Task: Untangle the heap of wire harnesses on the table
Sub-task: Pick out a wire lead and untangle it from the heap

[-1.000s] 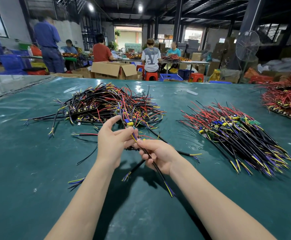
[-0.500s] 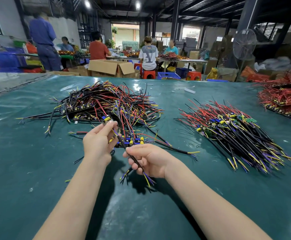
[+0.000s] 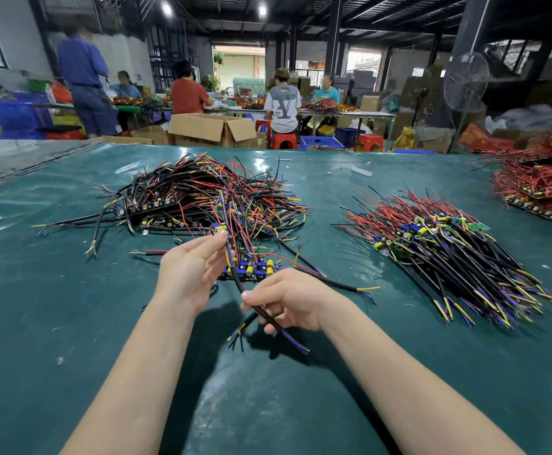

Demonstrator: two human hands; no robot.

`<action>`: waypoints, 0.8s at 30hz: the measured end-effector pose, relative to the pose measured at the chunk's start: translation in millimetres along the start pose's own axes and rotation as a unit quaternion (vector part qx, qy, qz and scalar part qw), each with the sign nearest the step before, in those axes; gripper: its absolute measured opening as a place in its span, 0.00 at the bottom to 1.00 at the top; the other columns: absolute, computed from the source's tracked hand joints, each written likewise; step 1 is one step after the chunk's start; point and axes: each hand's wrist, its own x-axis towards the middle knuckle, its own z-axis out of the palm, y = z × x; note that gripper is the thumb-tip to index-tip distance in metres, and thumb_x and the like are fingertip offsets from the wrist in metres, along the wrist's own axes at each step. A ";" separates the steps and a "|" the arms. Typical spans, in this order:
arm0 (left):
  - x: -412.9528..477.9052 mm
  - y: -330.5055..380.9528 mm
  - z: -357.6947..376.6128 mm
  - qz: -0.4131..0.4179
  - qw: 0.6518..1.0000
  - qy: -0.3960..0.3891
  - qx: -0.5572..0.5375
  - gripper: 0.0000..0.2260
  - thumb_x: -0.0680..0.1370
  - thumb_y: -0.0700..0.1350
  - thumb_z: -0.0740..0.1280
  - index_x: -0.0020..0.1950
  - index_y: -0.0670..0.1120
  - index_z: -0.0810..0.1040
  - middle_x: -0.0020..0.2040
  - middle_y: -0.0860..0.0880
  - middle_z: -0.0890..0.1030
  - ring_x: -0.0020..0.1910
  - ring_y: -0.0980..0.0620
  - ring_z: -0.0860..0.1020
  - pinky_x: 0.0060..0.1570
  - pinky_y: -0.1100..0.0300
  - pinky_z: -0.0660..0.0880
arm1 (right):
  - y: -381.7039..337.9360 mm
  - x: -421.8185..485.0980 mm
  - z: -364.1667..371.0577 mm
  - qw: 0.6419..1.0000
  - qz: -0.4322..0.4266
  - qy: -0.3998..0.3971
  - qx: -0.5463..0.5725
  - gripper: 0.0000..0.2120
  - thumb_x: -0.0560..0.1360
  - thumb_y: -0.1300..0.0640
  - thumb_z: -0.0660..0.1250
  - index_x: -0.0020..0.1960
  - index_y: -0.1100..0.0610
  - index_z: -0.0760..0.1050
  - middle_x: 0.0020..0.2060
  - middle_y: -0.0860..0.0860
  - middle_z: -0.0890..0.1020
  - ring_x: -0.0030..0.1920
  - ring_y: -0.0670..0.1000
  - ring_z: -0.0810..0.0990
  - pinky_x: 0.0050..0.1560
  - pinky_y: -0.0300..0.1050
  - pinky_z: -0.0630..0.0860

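A tangled heap of wire harnesses [image 3: 199,195], black, red, yellow and purple, lies on the green table [image 3: 55,307] at the centre left. My left hand [image 3: 189,270] pinches the upper end of one black harness cable [image 3: 235,277] near its yellow and blue leads. My right hand [image 3: 287,300] grips the same cable lower down, its purple and yellow ends sticking out below my fingers. A small board with yellow and blue parts [image 3: 251,269] lies just behind my hands.
A sorted pile of harnesses [image 3: 448,244] lies fanned out on the right. A red-wired pile [image 3: 537,188] sits at the far right edge. Beyond the table are cardboard boxes [image 3: 212,129], stools, a fan and several people working.
My left hand has risen a little and now pinches the cable's upper end. My right hand has slid down the cable, so more of it shows between my hands.
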 end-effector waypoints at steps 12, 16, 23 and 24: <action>11.0 -5.5 -8.7 0.217 0.959 0.176 -0.044 0.10 0.74 0.33 0.68 0.38 0.46 0.74 0.26 0.58 0.78 0.26 0.61 0.75 0.29 0.71 0.74 | -1.2 -7.2 -18.9 0.999 -0.007 0.034 0.008 0.11 0.76 0.59 0.64 0.36 0.58 0.76 0.19 0.45 0.74 0.19 0.41 0.70 0.21 0.29 0.65; 9.2 -5.2 -5.8 0.265 0.949 0.171 -0.027 0.10 0.74 0.33 0.68 0.38 0.46 0.75 0.27 0.58 0.79 0.25 0.62 0.75 0.30 0.70 0.75 | 0.5 -4.1 -18.0 0.994 -0.013 0.108 -0.024 0.13 0.73 0.57 0.69 0.31 0.57 0.74 0.17 0.45 0.73 0.17 0.41 0.68 0.20 0.28 0.61; 13.9 -1.1 -12.2 0.246 0.940 0.216 -0.096 0.09 0.75 0.34 0.68 0.36 0.44 0.73 0.35 0.50 0.74 0.27 0.61 0.75 0.32 0.70 0.75 | 2.8 -2.2 -21.6 0.987 -0.034 0.075 0.136 0.10 0.75 0.63 0.65 0.35 0.59 0.73 0.20 0.45 0.75 0.19 0.40 0.68 0.18 0.29 0.60; 14.7 -0.1 -13.3 0.243 0.939 0.220 -0.101 0.09 0.75 0.34 0.68 0.36 0.44 0.73 0.35 0.50 0.74 0.27 0.61 0.75 0.32 0.70 0.75 | 1.9 -3.4 -22.0 0.987 -0.027 0.054 0.146 0.09 0.76 0.65 0.64 0.37 0.60 0.74 0.20 0.45 0.76 0.19 0.40 0.68 0.18 0.28 0.60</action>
